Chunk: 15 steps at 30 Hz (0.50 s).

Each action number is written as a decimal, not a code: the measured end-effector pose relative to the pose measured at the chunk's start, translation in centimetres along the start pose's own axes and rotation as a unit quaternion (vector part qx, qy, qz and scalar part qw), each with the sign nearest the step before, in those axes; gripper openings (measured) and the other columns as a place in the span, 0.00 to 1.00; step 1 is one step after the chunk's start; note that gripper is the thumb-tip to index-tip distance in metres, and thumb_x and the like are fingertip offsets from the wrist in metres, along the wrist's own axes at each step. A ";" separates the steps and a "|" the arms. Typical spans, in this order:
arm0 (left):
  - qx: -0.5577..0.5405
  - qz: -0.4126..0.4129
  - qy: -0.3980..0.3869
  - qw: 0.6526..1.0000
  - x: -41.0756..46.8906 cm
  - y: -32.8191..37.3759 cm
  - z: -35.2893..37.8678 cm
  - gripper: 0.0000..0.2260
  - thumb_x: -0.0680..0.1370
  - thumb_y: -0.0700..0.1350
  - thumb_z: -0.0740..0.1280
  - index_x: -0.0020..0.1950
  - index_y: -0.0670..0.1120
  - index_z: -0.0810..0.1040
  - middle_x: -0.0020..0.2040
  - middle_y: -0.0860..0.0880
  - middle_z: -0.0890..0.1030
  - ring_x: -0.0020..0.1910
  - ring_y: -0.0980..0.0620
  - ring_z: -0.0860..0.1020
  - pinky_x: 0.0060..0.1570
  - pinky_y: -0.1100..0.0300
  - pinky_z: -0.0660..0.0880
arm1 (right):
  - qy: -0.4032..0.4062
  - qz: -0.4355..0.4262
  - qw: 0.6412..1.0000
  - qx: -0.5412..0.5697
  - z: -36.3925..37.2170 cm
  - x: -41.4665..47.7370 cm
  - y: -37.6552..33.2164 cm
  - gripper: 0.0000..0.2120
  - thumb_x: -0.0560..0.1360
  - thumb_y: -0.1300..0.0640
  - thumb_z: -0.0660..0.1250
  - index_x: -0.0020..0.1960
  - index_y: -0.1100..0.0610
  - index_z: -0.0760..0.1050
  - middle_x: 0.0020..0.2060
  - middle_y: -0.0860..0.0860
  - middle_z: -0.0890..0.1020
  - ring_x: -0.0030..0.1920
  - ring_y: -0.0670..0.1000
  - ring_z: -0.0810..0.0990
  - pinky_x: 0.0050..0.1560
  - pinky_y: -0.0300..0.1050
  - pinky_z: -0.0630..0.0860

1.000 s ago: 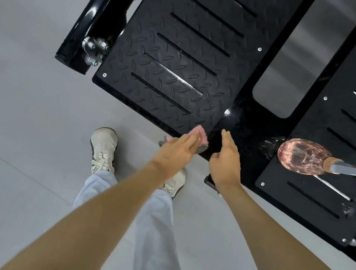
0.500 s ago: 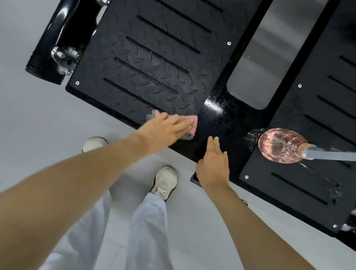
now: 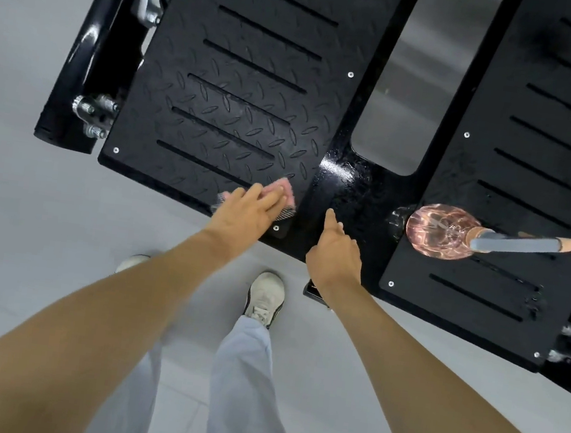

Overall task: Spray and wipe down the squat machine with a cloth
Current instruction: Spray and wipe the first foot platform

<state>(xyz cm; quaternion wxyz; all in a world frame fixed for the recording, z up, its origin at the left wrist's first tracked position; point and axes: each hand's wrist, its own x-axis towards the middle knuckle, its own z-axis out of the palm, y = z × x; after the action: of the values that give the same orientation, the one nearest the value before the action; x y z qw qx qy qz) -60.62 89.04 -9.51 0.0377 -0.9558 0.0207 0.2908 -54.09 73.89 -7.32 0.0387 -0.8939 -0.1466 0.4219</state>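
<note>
- Head view: the left hand (image 3: 245, 211) presses the pink cloth (image 3: 285, 194) flat, fingers straight and together, on the near right corner of the left footplate (image 3: 233, 102) of the squat machine (image 3: 91, 59)
- The right hand (image 3: 335, 254) rests on the glossy centre frame (image 3: 341, 187) just beside it, fingers loose, holding nothing
- To wipe well: firm, flat pressure, overlapping strokes along the slots, working into the tread ridges and the near edge
- The spray bottle (image 3: 440, 231) sits on the right footplate (image 3: 536, 157), well apart from the cloth; it is clear pink, and its fill level cannot be told
</note>
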 end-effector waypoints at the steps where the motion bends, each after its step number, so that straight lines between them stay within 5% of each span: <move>1: 0.003 -0.016 -0.006 1.000 -0.8 -1.5 0.4 0.36 0.76 0.39 0.63 0.78 0.44 0.45 0.76 0.46 0.52 0.60 0.45 0.65 0.60 0.52 0.69 | 0.001 0.001 1.000 0.001 0.0 0.1 -0.2 0.36 0.76 0.63 0.61 0.78 0.58 0.46 0.69 0.62 0.68 0.67 0.58 0.70 0.74 0.53 0.56; 4: -0.025 -0.069 -0.020 0.997 -3.2 -5.2 1.6 0.33 0.77 0.37 0.60 0.78 0.45 0.47 0.77 0.48 0.51 0.60 0.46 0.65 0.59 0.53 0.68 | 0.010 0.014 1.000 -0.007 0.1 0.5 -1.0 0.36 0.76 0.62 0.61 0.78 0.57 0.45 0.65 0.62 0.71 0.65 0.59 0.71 0.74 0.54 0.57; 8: -0.140 -0.130 -0.011 0.981 -3.3 -4.1 1.4 0.32 0.75 0.35 0.62 0.76 0.48 0.54 0.75 0.49 0.56 0.60 0.46 0.65 0.58 0.52 0.71 | 0.024 0.014 0.999 -0.024 0.4 0.1 -2.8 0.36 0.77 0.61 0.61 0.78 0.56 0.45 0.76 0.61 0.47 0.76 0.59 0.52 0.75 0.53 0.53; 15: -0.112 -0.007 0.021 0.994 -2.1 -0.3 0.7 0.34 0.76 0.39 0.65 0.77 0.45 0.50 0.76 0.47 0.54 0.64 0.45 0.65 0.57 0.53 0.69 | 0.020 0.001 0.999 -0.026 2.8 -0.9 -6.7 0.34 0.77 0.62 0.62 0.78 0.58 0.48 0.77 0.56 0.45 0.77 0.55 0.49 0.75 0.52 0.54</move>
<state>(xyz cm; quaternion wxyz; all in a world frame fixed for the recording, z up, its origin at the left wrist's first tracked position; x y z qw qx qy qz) -62.70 89.46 -8.94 -0.0676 -0.9600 -0.0181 0.2711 -58.39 79.89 -7.14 0.0180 -0.9031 -0.1562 0.3996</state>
